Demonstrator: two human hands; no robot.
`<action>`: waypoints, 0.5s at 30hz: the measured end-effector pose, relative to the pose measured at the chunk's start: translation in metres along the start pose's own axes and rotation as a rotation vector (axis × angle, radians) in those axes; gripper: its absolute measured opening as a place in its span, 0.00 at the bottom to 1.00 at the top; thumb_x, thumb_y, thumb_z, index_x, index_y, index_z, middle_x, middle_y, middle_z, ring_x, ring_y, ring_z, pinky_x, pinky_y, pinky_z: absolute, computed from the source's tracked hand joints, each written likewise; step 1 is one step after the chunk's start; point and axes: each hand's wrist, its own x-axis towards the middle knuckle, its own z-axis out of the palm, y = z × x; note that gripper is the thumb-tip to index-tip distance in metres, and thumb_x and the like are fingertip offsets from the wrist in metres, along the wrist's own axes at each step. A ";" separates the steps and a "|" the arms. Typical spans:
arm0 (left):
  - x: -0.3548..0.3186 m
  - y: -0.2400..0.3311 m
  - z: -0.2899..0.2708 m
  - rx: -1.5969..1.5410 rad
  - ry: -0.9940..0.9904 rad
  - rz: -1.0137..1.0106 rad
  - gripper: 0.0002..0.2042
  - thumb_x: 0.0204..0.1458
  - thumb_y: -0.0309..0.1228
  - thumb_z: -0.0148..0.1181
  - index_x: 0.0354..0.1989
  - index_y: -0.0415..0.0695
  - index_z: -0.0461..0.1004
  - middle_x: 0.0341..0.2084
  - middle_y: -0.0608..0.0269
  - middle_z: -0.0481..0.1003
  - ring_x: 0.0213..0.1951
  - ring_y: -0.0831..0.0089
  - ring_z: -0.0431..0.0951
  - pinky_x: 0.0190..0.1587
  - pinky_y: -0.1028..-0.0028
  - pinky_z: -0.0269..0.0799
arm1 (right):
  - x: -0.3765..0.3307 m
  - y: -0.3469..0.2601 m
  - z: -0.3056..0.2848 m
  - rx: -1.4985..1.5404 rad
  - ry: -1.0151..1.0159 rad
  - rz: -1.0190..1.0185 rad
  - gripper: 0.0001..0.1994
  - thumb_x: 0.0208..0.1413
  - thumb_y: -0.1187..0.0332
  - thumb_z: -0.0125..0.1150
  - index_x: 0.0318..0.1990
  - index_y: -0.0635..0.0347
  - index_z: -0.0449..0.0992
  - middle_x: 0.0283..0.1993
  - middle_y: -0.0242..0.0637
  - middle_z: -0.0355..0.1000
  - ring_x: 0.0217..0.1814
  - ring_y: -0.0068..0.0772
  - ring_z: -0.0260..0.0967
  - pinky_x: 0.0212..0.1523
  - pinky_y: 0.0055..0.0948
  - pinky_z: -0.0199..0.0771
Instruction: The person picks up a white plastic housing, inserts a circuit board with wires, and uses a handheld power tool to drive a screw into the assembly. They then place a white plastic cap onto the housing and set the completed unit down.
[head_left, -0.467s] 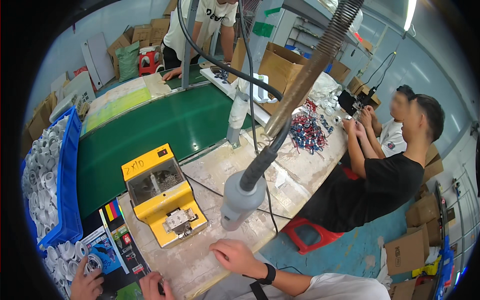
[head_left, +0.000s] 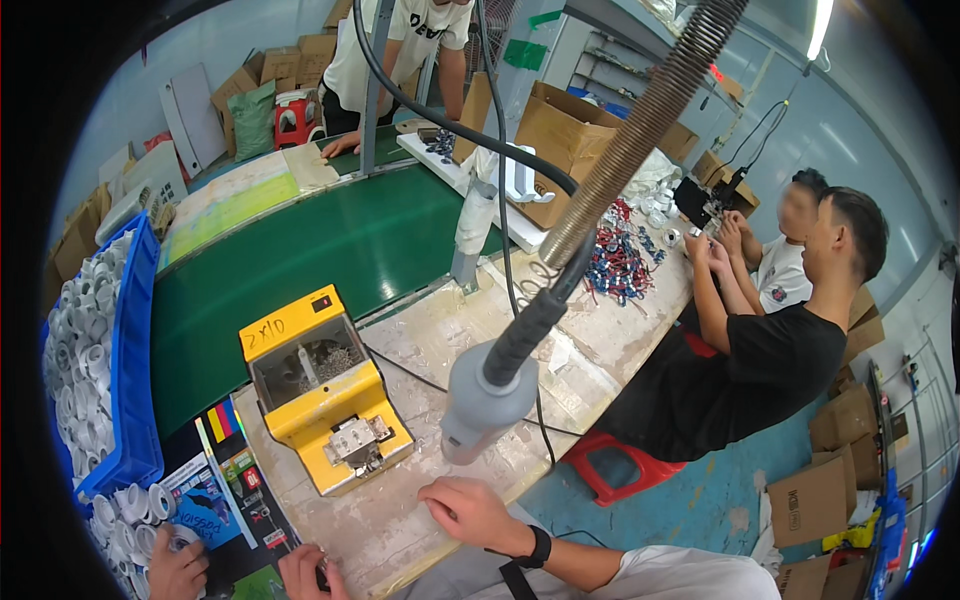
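At the lower edge, my left hand [head_left: 308, 573] pinches a small dark object [head_left: 322, 575], mostly hidden by the fingers. My right hand [head_left: 462, 510], with a black band at the wrist, rests loosely curled on the worktable, and nothing shows in it. Above it hangs a grey electric screwdriver [head_left: 488, 400] on a coiled spring, apart from the hand. A yellow screw feeder [head_left: 325, 390] stands on the table between my hands and the green belt, small screws in its tray.
Another person's hand [head_left: 177, 566] touches white plastic rings [head_left: 128, 525] at lower left. A blue bin [head_left: 135, 400] holds more rings. The green conveyor belt [head_left: 330, 250] runs beyond. Red and blue wired parts [head_left: 618, 262] lie at the far right, near two seated people. Black cables cross the table.
The other person's hand at lower left has curled its fingers in among the white rings. The view has shifted slightly. My hands have hardly moved.
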 end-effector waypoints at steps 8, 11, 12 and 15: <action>0.001 0.001 0.000 0.006 0.014 0.009 0.05 0.45 0.19 0.58 0.32 0.38 0.73 0.34 0.53 0.75 0.37 0.56 0.72 0.42 0.64 0.68 | 0.000 -0.001 0.000 -0.002 -0.006 -0.002 0.06 0.49 0.76 0.58 0.35 0.60 0.74 0.30 0.39 0.73 0.29 0.44 0.71 0.30 0.36 0.72; 0.000 0.001 -0.001 0.004 0.014 0.001 0.05 0.45 0.20 0.58 0.32 0.38 0.74 0.34 0.53 0.75 0.37 0.55 0.72 0.42 0.64 0.68 | 0.000 -0.002 0.000 -0.005 -0.008 0.003 0.06 0.49 0.76 0.58 0.35 0.60 0.74 0.30 0.39 0.73 0.29 0.44 0.71 0.30 0.36 0.72; 0.000 0.002 -0.001 0.002 0.014 -0.006 0.05 0.45 0.20 0.58 0.32 0.38 0.74 0.34 0.53 0.75 0.37 0.55 0.72 0.42 0.64 0.68 | 0.000 -0.002 0.000 -0.005 -0.005 0.004 0.06 0.49 0.75 0.58 0.35 0.60 0.74 0.30 0.39 0.73 0.29 0.44 0.71 0.30 0.36 0.72; 0.000 0.001 0.000 0.003 0.010 -0.004 0.06 0.44 0.20 0.58 0.32 0.38 0.74 0.34 0.53 0.75 0.37 0.55 0.72 0.42 0.63 0.68 | 0.000 -0.001 0.000 -0.003 -0.004 0.006 0.06 0.49 0.75 0.58 0.35 0.60 0.74 0.31 0.39 0.73 0.29 0.44 0.71 0.30 0.36 0.72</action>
